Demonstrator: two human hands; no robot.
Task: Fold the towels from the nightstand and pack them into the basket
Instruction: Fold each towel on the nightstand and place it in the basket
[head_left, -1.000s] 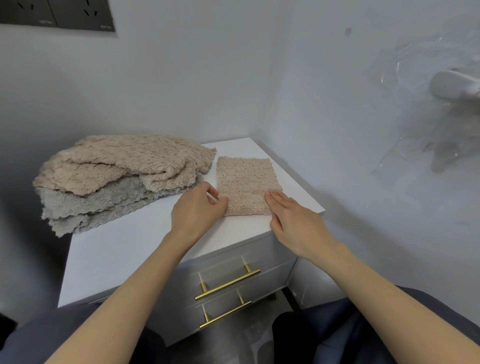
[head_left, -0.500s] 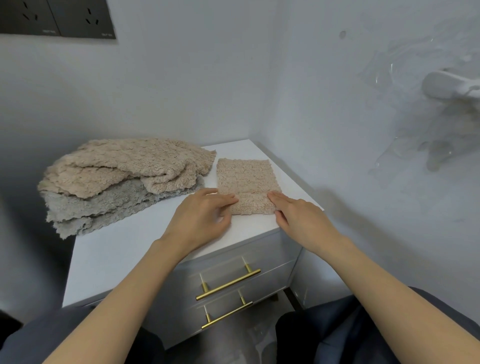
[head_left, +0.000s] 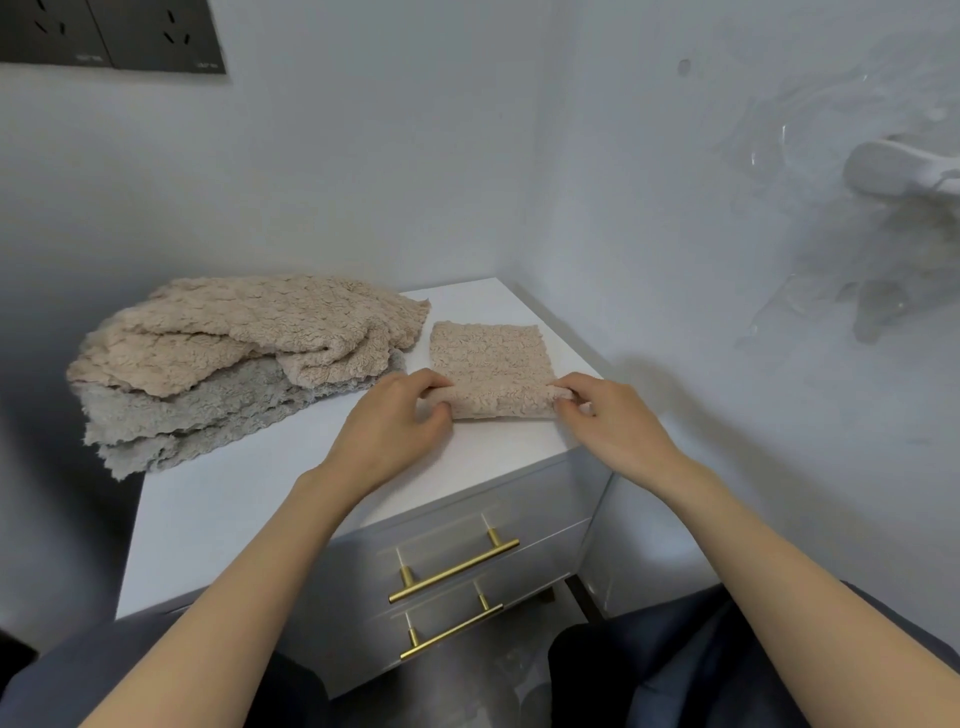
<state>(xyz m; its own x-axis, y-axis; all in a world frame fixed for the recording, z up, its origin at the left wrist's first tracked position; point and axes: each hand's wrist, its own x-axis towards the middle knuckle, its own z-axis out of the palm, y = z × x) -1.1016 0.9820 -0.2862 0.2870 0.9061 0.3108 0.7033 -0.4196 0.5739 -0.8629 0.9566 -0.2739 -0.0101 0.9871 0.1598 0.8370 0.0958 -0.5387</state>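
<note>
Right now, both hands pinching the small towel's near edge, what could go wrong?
The small towel sits near the nightstand's front edge; an uneven lift by left hand and right hand could skew the fold or drag it off.
The loose pile overhangs the left side and might slip if bumped.

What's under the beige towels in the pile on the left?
Under the beige towels: grey towels, their ragged edges sticking out at the front and left, lying on the nightstand top. How many grey layers there are, and whether anything sits between them, is covered.
</note>
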